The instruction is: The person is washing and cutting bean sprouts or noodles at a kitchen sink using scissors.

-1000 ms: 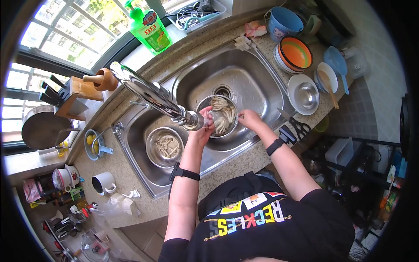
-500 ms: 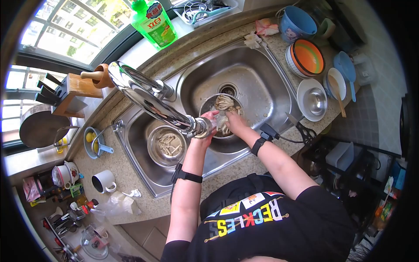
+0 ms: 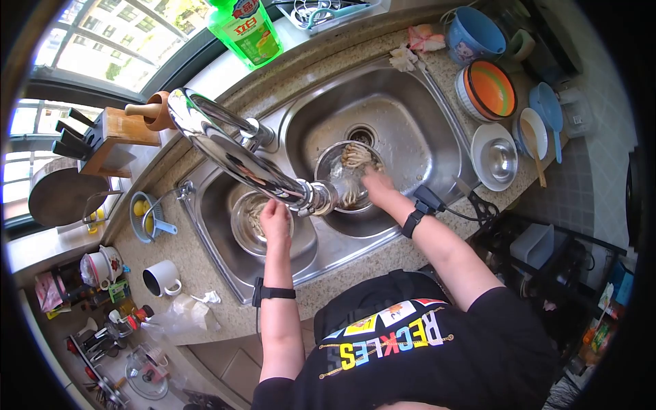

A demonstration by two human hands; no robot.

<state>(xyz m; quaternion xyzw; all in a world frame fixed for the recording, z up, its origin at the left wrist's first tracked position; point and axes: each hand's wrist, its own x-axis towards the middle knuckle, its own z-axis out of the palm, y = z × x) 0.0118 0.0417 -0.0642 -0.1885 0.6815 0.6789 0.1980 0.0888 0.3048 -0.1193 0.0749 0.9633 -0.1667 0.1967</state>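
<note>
My left hand is over the rim of the metal bowl in the left basin, fingers pinched together; what they hold, if anything, is hidden. Pale mushroom pieces lie in that bowl, partly behind the hand. In the right basin, a second metal bowl holds water and clustered mushrooms. My right hand reaches into it with fingers bent round the edge of the mushrooms, the fingertips partly hidden. Water runs from the chrome faucet into this bowl.
The faucet neck arches between my hands and the window. Scissors lie at the sink's right edge, near stacked bowls. To the left stand a white mug, a blue strainer and a knife block.
My left hand has moved left from the right bowl to over the left bowl. My right hand stays in the right bowl, among the mushrooms.
</note>
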